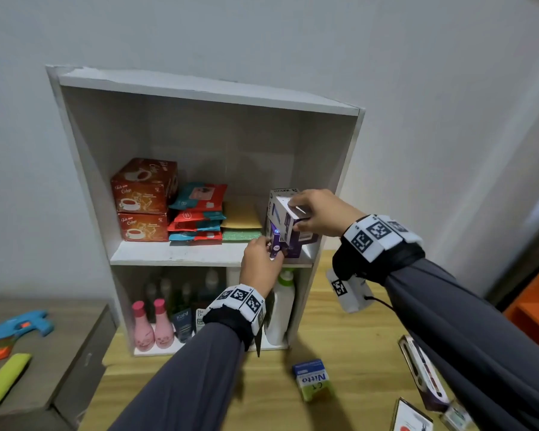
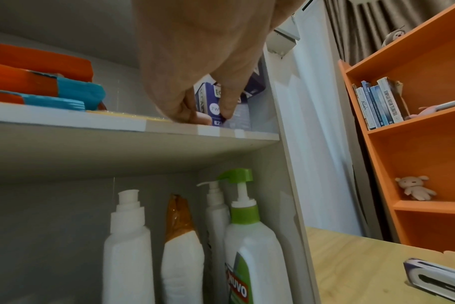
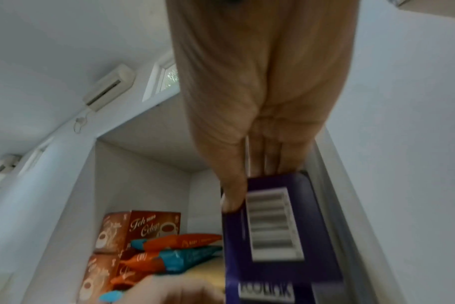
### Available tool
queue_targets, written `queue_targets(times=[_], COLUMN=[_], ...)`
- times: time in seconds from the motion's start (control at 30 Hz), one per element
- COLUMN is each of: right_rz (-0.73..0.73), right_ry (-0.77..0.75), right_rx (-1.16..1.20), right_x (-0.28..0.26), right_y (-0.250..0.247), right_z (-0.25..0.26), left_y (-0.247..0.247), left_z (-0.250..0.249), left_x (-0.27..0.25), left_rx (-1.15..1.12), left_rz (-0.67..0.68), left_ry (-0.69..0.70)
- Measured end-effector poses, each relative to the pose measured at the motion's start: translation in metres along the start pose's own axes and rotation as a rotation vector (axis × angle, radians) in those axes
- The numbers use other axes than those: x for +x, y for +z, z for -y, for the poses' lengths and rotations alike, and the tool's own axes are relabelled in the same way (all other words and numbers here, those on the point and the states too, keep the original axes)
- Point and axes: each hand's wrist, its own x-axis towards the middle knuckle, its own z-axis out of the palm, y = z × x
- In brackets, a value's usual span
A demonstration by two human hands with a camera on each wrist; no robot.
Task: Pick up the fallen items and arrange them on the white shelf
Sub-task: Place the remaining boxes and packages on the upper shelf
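Note:
The white shelf (image 1: 175,253) stands on a wooden table. At the right end of its upper board are two purple-and-white boxes, one on the other. My right hand (image 1: 297,213) grips the upper purple box (image 1: 282,209) from the right; in the right wrist view the right hand (image 3: 255,179) holds this upper purple box (image 3: 273,226) between thumb and fingers. My left hand (image 1: 269,244) pinches the lower purple box (image 1: 276,245) at its front corner; the left wrist view shows the left hand (image 2: 208,111) on that lower purple box (image 2: 210,102). A Nitto box (image 1: 313,379) and a long purple pack (image 1: 423,371) lie on the table.
Tea boxes (image 1: 143,200), red-and-teal packets (image 1: 196,213) and sponges (image 1: 241,222) fill the rest of the upper board. Bottles (image 1: 153,325) and a pump bottle (image 1: 280,306) stand below. An orange bookcase (image 2: 416,123) is off to the right. Toys lie on a grey cabinet (image 1: 75,353) at left.

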Motion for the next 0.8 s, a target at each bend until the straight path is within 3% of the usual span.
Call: queue_targets(times=[0.17, 0.3, 0.47, 0.8], right_rz=[-0.246, -0.343, -0.375, -0.361], right_ry=[-0.002, -0.012, 0.024, 0.152], right_rx=[0.124, 0.157, 0.225, 0.407], right_x=[0.014, 0.027, 0.036, 0.054], right_y=[0.027, 0.039, 0.044, 0.046], right_z=[-0.004, -0.007, -0.008, -0.01], left_y=[0.007, 0.01, 0.015, 0.01], left_z=[-0.004, -0.006, -0.007, -0.012], left_x=[0.008, 0.016, 0.022, 0.025], left_rx=[0.023, 0.005, -0.076, -0.168], left_rz=[-0.025, -0.042, -0.055, 0.101], left_ry=[-0.004, -0.051, -0.113, -0.128])
